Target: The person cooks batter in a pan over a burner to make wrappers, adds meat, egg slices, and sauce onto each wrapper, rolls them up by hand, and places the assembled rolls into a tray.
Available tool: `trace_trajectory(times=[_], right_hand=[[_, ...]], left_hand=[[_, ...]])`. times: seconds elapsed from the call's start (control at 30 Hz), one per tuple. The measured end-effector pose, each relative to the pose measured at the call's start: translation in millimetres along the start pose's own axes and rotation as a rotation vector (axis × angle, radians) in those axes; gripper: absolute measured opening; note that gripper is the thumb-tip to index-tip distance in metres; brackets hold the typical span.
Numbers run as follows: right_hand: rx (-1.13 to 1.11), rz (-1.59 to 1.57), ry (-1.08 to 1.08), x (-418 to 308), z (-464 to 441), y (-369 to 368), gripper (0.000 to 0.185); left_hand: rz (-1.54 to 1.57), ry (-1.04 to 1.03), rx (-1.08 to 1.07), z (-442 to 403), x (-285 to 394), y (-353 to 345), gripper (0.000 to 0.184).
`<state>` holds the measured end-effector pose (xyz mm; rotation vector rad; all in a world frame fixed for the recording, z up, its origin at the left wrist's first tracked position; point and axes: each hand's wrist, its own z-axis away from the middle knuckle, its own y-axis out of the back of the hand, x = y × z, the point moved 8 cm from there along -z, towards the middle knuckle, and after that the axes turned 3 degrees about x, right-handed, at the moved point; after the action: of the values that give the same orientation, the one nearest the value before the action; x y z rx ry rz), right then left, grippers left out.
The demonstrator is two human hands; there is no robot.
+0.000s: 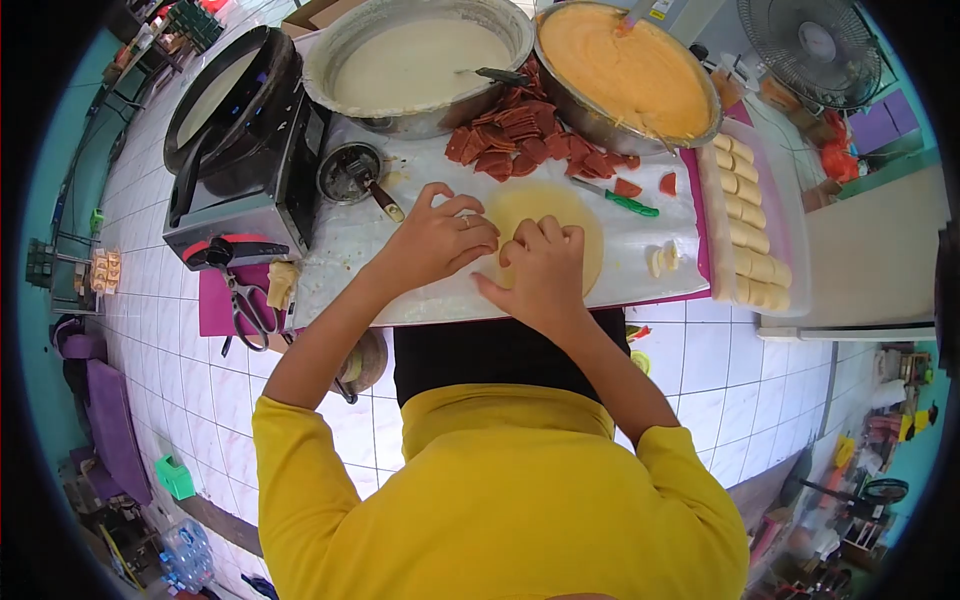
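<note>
A thin, round yellow crepe (575, 215) lies flat on the white sheet in front of me. My left hand (440, 238) is at its left edge, fingers curled down, the thumb mostly hidden. My right hand (543, 265) rests over the crepe's near part with bent fingers and the thumb pointing left. Both hands are closed at the crepe's near-left edge; what lies under the fingers is largely hidden. Just beyond sits a heap of red-brown meat slices (515, 130). A green-handled knife (625, 202) lies right of it, near small pale pieces (663, 260).
Behind stand a pot of pale batter (420, 65) and a bowl of orange mixture (630, 70). At left are a pan (225, 100) on a stove (255, 190), a small strainer-like pan (350, 170) and scissors (245, 300). A tray (795, 230) of rolls is at right.
</note>
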<state>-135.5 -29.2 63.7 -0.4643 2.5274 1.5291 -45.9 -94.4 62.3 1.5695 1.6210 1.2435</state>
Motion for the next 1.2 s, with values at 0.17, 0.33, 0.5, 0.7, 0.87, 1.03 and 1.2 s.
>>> trace_trajectory(times=[0.17, 0.33, 0.5, 0.7, 0.87, 1.03, 1.2], right_hand=[[0.074, -0.18, -0.085, 18, 18, 6, 0.013], [0.177, -0.319, -0.285, 57, 46, 10, 0.005], [0.26, -0.041, 0.098, 27, 70, 17, 0.023], [0.138, -0.001, 0.233, 16, 111, 4, 0.032], [0.199, -0.065, 0.18, 27, 113, 18, 0.032], [0.307, 0.098, -0.198, 71, 90, 42, 0.03], [0.154, 0.118, -0.378, 93, 81, 42, 0.026]], left_hand=[[0.038, -0.087, -0.02, -26, -9, -4, 0.009], [0.298, -0.03, -0.077, -65, -38, -31, 0.015], [0.368, 0.032, -0.181, -82, -40, -56, 0.015], [0.305, 0.035, -0.116, -84, -43, -65, 0.011], [0.296, -0.133, 0.174, -102, -25, -80, 0.013], [0.143, -0.278, 0.079, -120, 22, -94, 0.018], [0.158, -0.194, -0.013, -116, 25, -62, 0.012]])
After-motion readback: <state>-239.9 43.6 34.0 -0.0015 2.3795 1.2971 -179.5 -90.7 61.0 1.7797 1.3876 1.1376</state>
